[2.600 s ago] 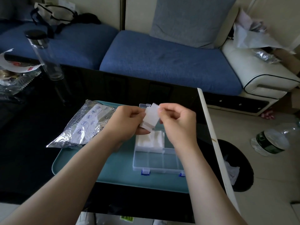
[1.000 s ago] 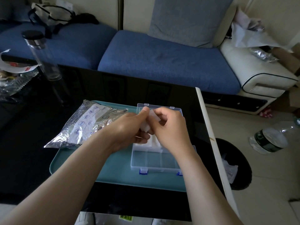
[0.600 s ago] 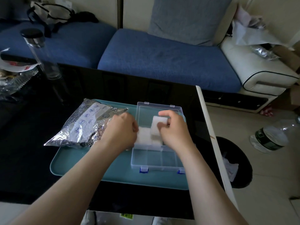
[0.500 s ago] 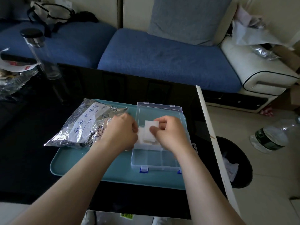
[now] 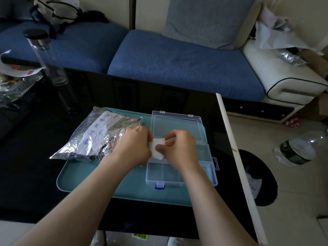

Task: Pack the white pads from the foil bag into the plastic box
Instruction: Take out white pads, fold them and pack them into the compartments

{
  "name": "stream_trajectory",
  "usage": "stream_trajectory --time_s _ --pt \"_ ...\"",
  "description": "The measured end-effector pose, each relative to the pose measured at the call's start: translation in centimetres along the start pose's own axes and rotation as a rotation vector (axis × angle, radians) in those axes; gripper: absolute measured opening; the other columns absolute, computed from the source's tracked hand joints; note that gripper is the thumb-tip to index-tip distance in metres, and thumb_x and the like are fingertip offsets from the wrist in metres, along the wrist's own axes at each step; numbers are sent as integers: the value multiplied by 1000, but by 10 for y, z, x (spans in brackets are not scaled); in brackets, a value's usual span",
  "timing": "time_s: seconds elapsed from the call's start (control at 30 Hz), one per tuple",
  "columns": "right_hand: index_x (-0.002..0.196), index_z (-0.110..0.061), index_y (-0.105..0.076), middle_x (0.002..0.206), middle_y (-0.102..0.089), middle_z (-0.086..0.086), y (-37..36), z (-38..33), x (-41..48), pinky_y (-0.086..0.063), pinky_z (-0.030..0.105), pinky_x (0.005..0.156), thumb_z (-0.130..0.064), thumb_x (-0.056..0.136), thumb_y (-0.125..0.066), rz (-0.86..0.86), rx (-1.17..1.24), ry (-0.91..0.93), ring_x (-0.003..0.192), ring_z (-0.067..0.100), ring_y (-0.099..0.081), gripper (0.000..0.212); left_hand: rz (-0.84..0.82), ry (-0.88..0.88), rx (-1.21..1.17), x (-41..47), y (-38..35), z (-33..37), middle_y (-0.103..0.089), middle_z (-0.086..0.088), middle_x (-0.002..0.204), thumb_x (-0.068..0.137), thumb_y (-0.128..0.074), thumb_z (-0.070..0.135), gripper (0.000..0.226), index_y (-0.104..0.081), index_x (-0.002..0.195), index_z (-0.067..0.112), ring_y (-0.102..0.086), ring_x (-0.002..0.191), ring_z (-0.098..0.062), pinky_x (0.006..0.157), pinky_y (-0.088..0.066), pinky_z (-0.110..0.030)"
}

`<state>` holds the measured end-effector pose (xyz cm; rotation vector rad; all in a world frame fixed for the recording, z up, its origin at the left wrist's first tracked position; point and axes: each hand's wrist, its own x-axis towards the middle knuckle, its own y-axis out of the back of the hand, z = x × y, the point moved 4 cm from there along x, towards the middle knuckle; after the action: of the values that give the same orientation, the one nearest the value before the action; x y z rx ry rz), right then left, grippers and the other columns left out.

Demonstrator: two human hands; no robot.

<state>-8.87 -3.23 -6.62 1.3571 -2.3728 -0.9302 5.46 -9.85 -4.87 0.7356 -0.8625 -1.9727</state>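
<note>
A clear plastic box (image 5: 204, 167) lies open on a teal tray (image 5: 106, 180), its lid (image 5: 177, 126) folded back flat. White pads (image 5: 157, 148) sit stacked in the box's far left compartment. My right hand (image 5: 179, 148) pinches the top pad's right edge between thumb and fingers. My left hand (image 5: 134, 146) is curled against the pad's left edge, at the box's left wall, its fingertips hidden. The crinkled foil bag (image 5: 99, 135) lies on the tray's left part, just behind my left hand. The near compartments of the box look empty.
The tray rests on a black glass table whose right edge (image 5: 230, 148) runs close to the box. A tall glass bottle (image 5: 44, 55) stands far left. On the floor to the right are a black bin (image 5: 257, 176) and a plastic bottle (image 5: 298, 150).
Both hands came down from holding a pad above the box to the far left compartment. The right hand then laid another pad on the stack and now pinches it there.
</note>
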Motion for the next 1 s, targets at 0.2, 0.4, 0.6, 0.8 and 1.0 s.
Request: stream_trajectory --time_s 0.2,0.4,0.6,0.8,1.0 --pt "106 -13 -73 90 -70 3 -1 -2 0 -62 38 74 -24 80 -91 94 -55 34 80 17 -69 34 -22 -43 5 -6 0 6 -70 -2 86 68 -87 27 36 -66 96 22 -70 72 -24 67 -63 -41" --pt "106 -23 -75 101 -72 4 7 -6 3 -55 33 73 -30 89 -77 157 -270 -10 94 30 -71 19 0 -86 182 -4 -8 9 -62 1 97 60 -97 48 55 -64 97 25 -59 90 -24 69 -40 -31" --pt "102 -25 -75 100 -73 0 6 -4 4 -57 32 74 -29 87 -75 90 -263 -64 93 26 -71 16 48 -62 171 -2 -8 11 -62 -3 97 66 -92 45 46 -55 85 25 -60 86 -27 66 -39 -31" --pt "84 -24 -78 85 -74 -1 5 -4 3 -60 32 68 -28 80 -77 59 -270 -31 81 23 -71 6 43 -71 186 -2 -13 11 -59 -4 100 66 -93 46 47 -59 86 22 -61 91 -29 70 -41 -33" --pt "82 -28 -74 81 -71 -4 3 -7 -1 -61 31 69 -25 76 -80 3 -253 26 76 18 -70 9 -11 -69 174 2 -12 6 -64 -1 95 64 -98 37 39 -68 87 29 -65 87 -26 69 -42 -30"
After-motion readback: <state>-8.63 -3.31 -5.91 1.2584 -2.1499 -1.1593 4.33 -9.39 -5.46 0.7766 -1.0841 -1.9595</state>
